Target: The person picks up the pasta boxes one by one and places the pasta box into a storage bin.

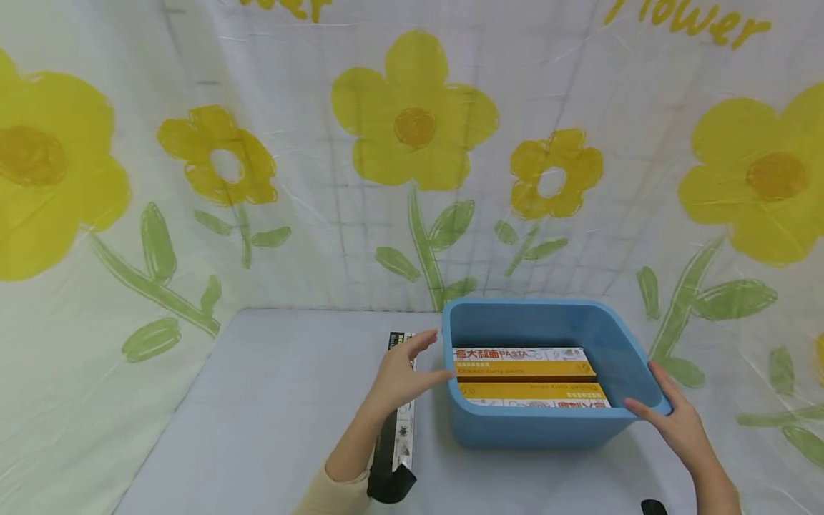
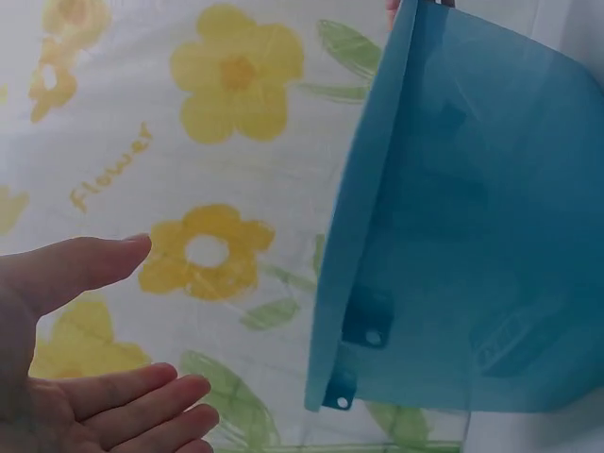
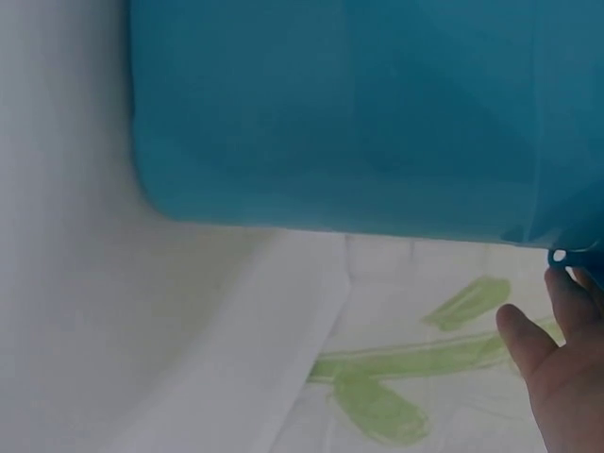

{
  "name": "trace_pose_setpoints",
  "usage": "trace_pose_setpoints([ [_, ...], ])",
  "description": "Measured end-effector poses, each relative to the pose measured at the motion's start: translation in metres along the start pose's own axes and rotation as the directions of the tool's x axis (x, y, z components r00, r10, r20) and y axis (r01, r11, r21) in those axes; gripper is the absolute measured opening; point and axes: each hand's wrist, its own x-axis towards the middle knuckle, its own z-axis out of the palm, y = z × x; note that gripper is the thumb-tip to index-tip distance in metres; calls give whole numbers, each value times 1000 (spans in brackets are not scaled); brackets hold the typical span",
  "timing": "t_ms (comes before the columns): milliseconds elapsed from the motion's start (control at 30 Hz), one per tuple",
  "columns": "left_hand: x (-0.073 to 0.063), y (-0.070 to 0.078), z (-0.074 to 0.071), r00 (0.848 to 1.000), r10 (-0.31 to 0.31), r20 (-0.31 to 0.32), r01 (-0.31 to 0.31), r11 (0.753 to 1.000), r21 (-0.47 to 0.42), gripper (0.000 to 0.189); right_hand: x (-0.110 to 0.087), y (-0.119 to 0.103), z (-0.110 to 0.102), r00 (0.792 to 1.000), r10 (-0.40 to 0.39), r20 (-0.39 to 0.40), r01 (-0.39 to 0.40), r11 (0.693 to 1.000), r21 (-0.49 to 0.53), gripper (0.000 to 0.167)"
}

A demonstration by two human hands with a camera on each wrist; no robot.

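A light blue plastic bin [image 1: 547, 429] stands on the table, holding two pasta boxes side by side. The rear pasta box [image 1: 524, 363] reads "PASTA" and "Chicken curry sauce"; the front pasta box [image 1: 534, 393] faces the opposite way. At the bin's front right corner my right hand [image 1: 679, 422] grips the rim, thumb on top and fingers along the outside. My left hand [image 1: 402, 375] is beside the left rim with fingers spread and nothing in it; the left wrist view shows this hand [image 2: 113, 396] apart from the bin [image 2: 481, 217].
Left of the bin lies a long black and white box [image 1: 405, 429], partly covered by my left hand and forearm. The table [image 1: 257, 415] is white. A curtain [image 1: 309, 250] printed with yellow flowers hangs behind it and along the sides.
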Motion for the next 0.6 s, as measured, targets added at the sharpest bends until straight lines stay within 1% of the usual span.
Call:
trace_pose_setpoints([
  [67, -9, -10, -2, 999, -15, -43, 16, 1000, 7, 71, 0, 0, 0, 1000, 4, 3, -4, 1000, 0, 96],
  [167, -22, -26, -3, 994, -70, -89, 75, 995, 59, 75, 0, 0, 0, 1000, 6, 4, -6, 1000, 1, 96],
  [200, -27, -31, -2, 990, -96, -98, 104, 992, 74, 77, 0, 0, 0, 1000, 7, 4, -7, 1000, 2, 96],
  [300, -41, -49, 3, 977, -166, -135, 185, 972, 145, 81, 1, 1, 1, 1000, 3, 3, -3, 1000, 3, 96],
  [400, -54, -66, 9, 963, -211, -168, 241, 952, 189, 86, 2, 0, 1, 1000, 4, 5, -4, 1000, -3, 96],
  [500, -66, -80, 17, 951, -229, -206, 270, 942, 198, 90, 2, 0, 1, 1000, 16, 7, -16, 1000, -7, 96],
  [600, -75, -90, 26, 939, -237, -251, 286, 941, 181, 94, 2, -1, 1, 999, 33, 7, -33, 999, -13, 96],
])
